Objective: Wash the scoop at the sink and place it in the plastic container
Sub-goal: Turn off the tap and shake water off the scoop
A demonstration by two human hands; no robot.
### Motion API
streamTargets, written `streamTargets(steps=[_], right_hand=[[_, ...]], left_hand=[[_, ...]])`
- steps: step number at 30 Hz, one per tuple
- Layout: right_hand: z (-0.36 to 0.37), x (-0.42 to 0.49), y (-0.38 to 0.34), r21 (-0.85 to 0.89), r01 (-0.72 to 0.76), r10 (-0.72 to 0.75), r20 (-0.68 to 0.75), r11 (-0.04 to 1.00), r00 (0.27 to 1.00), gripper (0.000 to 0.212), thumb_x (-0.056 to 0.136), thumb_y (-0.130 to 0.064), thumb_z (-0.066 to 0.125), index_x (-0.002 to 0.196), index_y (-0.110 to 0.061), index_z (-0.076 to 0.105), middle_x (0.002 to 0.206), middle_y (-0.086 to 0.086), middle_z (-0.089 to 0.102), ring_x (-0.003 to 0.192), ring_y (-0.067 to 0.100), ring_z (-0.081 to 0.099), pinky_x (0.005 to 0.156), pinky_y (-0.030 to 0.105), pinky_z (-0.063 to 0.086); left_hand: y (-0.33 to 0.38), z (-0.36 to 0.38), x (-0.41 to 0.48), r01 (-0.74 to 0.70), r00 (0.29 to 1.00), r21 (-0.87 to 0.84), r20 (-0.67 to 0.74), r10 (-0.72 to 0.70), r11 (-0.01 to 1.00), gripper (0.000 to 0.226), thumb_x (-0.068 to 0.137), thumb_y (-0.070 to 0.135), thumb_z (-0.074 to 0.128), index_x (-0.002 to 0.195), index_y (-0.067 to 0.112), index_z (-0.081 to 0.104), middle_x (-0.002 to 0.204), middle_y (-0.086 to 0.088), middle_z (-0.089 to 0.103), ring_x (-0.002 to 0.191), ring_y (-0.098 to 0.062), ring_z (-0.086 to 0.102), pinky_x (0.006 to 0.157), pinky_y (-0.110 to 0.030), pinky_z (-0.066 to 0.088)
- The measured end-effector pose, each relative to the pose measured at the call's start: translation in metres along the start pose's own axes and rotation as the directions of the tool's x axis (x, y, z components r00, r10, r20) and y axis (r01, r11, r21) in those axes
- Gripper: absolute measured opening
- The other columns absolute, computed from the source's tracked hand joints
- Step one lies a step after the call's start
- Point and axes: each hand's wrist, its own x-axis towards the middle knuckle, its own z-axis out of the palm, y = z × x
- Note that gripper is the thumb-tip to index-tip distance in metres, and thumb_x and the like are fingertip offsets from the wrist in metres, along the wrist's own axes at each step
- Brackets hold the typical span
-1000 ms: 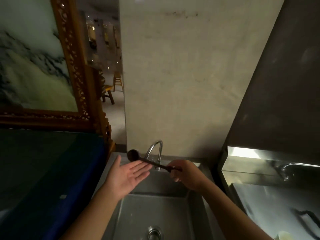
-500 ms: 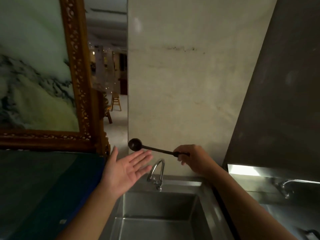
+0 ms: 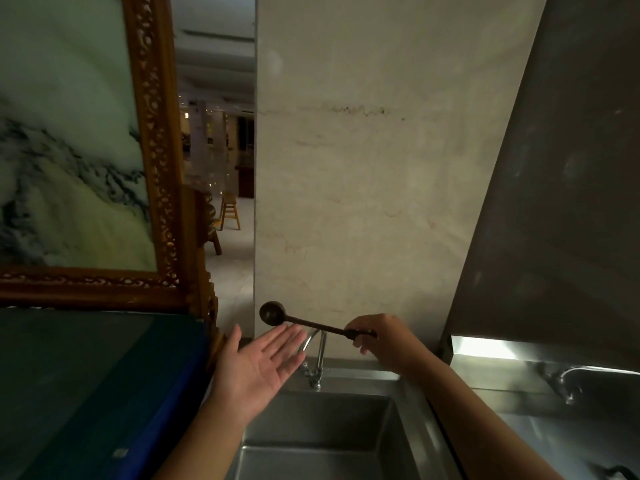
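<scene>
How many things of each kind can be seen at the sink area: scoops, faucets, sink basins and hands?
Scoops: 1, the dark scoop held by the right hand
Faucets: 2, the near faucet and the right faucet
Sink basins: 1 fully visible, the sink
Hands: 2, the right one and the open left hand
Total: 6

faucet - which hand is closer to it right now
Left. The open left hand has its fingertips right beside the faucet spout. The right hand, holding the scoop by its handle, sits slightly farther off on the other side.
</scene>
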Motion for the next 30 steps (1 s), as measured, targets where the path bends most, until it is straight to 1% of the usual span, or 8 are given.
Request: streamTargets(steps=[5, 10, 15, 18, 22, 25, 27, 30], right_hand=[[-0.001, 0.000, -0.003, 0.027, 0.006, -0.006, -0.022, 1.000, 1.000, 0.021, 0.095, -0.010, 0.057, 0.110, -0.017, 0.072, 0.092, -0.001, 0.074, 0.076, 0.006, 0.069, 0.077, 0.019, 0.056], [0.005, -0.002, -0.004, 0.040, 0.008, -0.007, -0.025, 0.999, 1.000, 0.020, 0.095, -0.011, 0.058, 0.107, -0.016, 0.072, 0.092, -0.001, 0.074, 0.078, 0.008, 0.069, 0.079, 0.026, 0.059], [0.005, -0.002, -0.007, 0.056, 0.001, 0.000, -0.021, 0.998, 1.000, 0.019, 0.095, -0.012, 0.059, 0.107, -0.018, 0.072, 0.093, -0.001, 0.074, 0.079, 0.007, 0.069, 0.081, 0.026, 0.059], [0.005, -0.004, -0.010, 0.080, -0.007, 0.008, -0.019, 0.997, 1.000, 0.018, 0.095, -0.011, 0.059, 0.107, -0.018, 0.071, 0.094, -0.001, 0.074, 0.080, 0.007, 0.069, 0.081, 0.025, 0.058], [0.009, -0.006, -0.016, 0.094, -0.015, 0.017, -0.019, 0.995, 1.000, 0.017, 0.093, -0.007, 0.061, 0.101, -0.015, 0.073, 0.090, -0.003, 0.073, 0.077, 0.007, 0.070, 0.080, 0.030, 0.059], [0.023, -0.009, -0.022, 0.115, -0.001, 0.001, 0.004, 0.993, 1.000, 0.015, 0.091, -0.005, 0.060, 0.098, -0.011, 0.073, 0.088, 0.001, 0.074, 0.078, 0.013, 0.070, 0.078, 0.033, 0.059], [0.035, -0.011, -0.026, 0.161, -0.007, 0.000, 0.043, 0.987, 0.999, 0.017, 0.090, -0.002, 0.061, 0.097, -0.010, 0.073, 0.085, 0.002, 0.074, 0.075, 0.013, 0.071, 0.076, 0.031, 0.059], [0.057, -0.016, -0.034, 0.250, -0.047, 0.019, 0.113, 0.967, 0.993, 0.024, 0.082, 0.008, 0.056, 0.093, -0.006, 0.072, 0.077, 0.003, 0.071, 0.066, 0.011, 0.068, 0.070, 0.030, 0.057]], left_hand=[[0.001, 0.002, 0.000, -0.023, 1.000, -0.004, 0.001, 0.023, 1.000, 0.076, 0.091, 0.064, 0.036, 0.137, 0.004, 0.048, 0.138, -0.023, 0.056, 0.125, -0.037, 0.056, 0.090, -0.051, 0.054], [-0.006, -0.001, -0.001, -0.041, 0.999, -0.007, -0.021, 0.040, 0.999, 0.076, 0.090, 0.064, 0.037, 0.136, 0.005, 0.050, 0.136, -0.022, 0.058, 0.123, -0.037, 0.058, 0.090, -0.051, 0.054], [-0.005, 0.001, -0.002, -0.050, 0.998, -0.011, -0.024, 0.049, 0.999, 0.077, 0.090, 0.064, 0.038, 0.135, 0.003, 0.050, 0.136, -0.021, 0.058, 0.122, -0.037, 0.058, 0.091, -0.049, 0.055], [-0.004, 0.004, -0.001, -0.056, 0.998, 0.000, -0.021, 0.056, 0.998, 0.077, 0.090, 0.064, 0.036, 0.134, 0.003, 0.051, 0.135, -0.021, 0.059, 0.121, -0.035, 0.060, 0.094, -0.050, 0.050], [-0.009, 0.003, -0.001, -0.093, 0.995, 0.002, -0.044, 0.093, 0.996, 0.073, 0.088, 0.063, 0.041, 0.129, 0.004, 0.056, 0.131, -0.019, 0.063, 0.116, -0.032, 0.063, 0.095, -0.049, 0.048], [-0.014, -0.003, -0.003, -0.126, 0.988, -0.012, -0.093, 0.125, 0.992, 0.062, 0.088, 0.057, 0.050, 0.124, 0.007, 0.060, 0.125, -0.016, 0.068, 0.112, -0.030, 0.066, 0.090, -0.047, 0.050], [-0.020, -0.008, -0.007, -0.147, 0.980, 0.006, -0.132, 0.147, 0.989, 0.049, 0.088, 0.048, 0.057, 0.119, 0.010, 0.062, 0.119, -0.013, 0.071, 0.107, -0.028, 0.069, 0.087, -0.045, 0.051], [-0.029, -0.024, -0.014, -0.187, 0.938, 0.084, -0.279, 0.203, 0.979, 0.020, 0.087, 0.026, 0.066, 0.101, 0.012, 0.069, 0.099, -0.009, 0.078, 0.096, -0.026, 0.073, 0.079, -0.039, 0.052]])
